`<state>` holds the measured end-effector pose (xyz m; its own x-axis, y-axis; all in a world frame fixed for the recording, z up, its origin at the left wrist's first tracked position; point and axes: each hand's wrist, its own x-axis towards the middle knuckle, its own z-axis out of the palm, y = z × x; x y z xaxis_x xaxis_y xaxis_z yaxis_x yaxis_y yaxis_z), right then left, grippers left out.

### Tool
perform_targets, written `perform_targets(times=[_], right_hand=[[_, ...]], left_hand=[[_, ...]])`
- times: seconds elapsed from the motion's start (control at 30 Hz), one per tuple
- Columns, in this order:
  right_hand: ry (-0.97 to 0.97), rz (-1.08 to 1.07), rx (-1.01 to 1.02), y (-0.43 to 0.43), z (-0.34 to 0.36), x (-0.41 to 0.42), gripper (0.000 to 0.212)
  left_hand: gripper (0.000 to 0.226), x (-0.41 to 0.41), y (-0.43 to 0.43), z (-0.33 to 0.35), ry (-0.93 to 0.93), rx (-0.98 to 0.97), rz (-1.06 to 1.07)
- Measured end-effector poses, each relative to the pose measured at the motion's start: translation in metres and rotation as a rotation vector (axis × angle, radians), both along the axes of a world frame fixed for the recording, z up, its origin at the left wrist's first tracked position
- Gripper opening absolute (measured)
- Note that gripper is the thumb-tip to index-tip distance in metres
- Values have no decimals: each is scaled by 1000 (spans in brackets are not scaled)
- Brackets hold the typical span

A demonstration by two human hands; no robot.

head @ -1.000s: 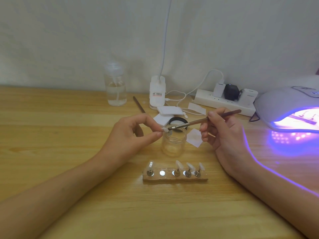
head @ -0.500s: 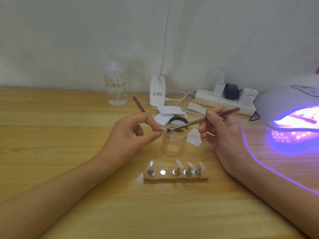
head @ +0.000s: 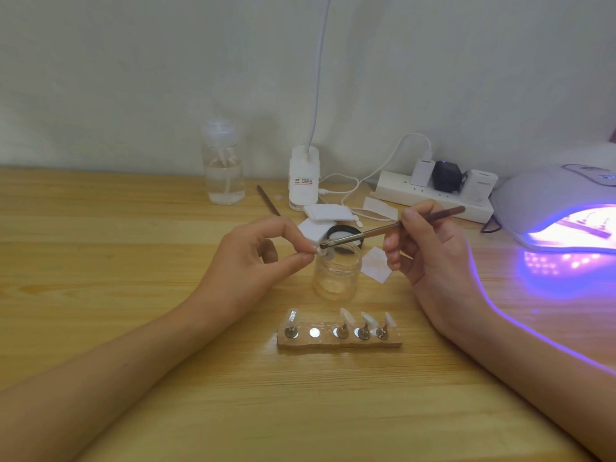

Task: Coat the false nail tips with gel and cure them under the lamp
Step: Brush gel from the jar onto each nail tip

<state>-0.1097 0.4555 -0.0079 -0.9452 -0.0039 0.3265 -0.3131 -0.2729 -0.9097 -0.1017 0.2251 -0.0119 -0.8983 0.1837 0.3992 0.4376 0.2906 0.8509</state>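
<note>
Above the open gel jar (head: 337, 274), the left hand (head: 256, 258) pinches a nail tip (head: 322, 252) while the right hand (head: 430, 248) grips the brush (head: 393, 228) touching it.

I see a matt, grained wood tabletop (head: 100, 261), a clear glossy jar (head: 337, 275), possibly plastic, and shiny metal studs (head: 314, 333) on the holder (head: 338, 342).

My pale wooden bench (head: 100, 261) stood against a plain off-white wall (head: 133, 78), and a violet glow (head: 550, 275) washed over its right side.
</note>
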Motion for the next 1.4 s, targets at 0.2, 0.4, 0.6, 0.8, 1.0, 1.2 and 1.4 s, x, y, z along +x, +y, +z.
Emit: perform_targets(times=[0.2, 0.4, 0.6, 0.8, 1.0, 1.2, 1.4], right_hand=[[-37, -41, -2, 1, -2, -2, 11], [-23, -27, 40, 0, -2, -1, 13], [-30, 6, -7, 0, -1, -1, 12], [-37, -20, -6, 1, -3, -2, 10], [-34, -40, 23, 2, -3, -2, 12], [10, -11, 34, 0, -3, 0, 10], [-4, -32, -22, 2, -2, 0, 11]], left_hand=[[18, 0, 0, 0, 3, 0, 1], [18, 0, 0, 0, 4, 0, -1], [18, 0, 0, -1, 9, -3, 4], [15, -2, 0, -2, 13, -20, 13], [13, -1, 0, -2, 15, -20, 11], [11, -1, 0, -1, 10, -28, 18], [9, 2, 1, 0, -27, -9, 13]])
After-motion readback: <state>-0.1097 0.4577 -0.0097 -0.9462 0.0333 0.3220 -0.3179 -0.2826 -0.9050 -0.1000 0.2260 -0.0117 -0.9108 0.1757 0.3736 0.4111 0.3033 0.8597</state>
